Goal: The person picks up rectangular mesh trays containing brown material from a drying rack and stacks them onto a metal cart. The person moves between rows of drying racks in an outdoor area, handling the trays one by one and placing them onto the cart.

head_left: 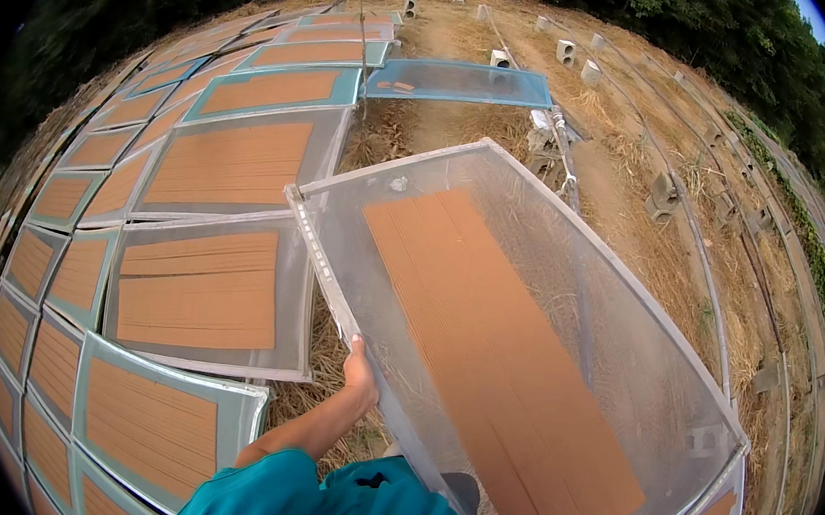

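Left fingers grasp the mesh frame by its rail (right fingers: can't tell); cardboard lies on that frame.

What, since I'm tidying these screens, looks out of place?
The blue screen: it juts out from the other screens and bears only small scraps, while nearby ones carry large brown sheets. The left hand holds another screen at an angle.
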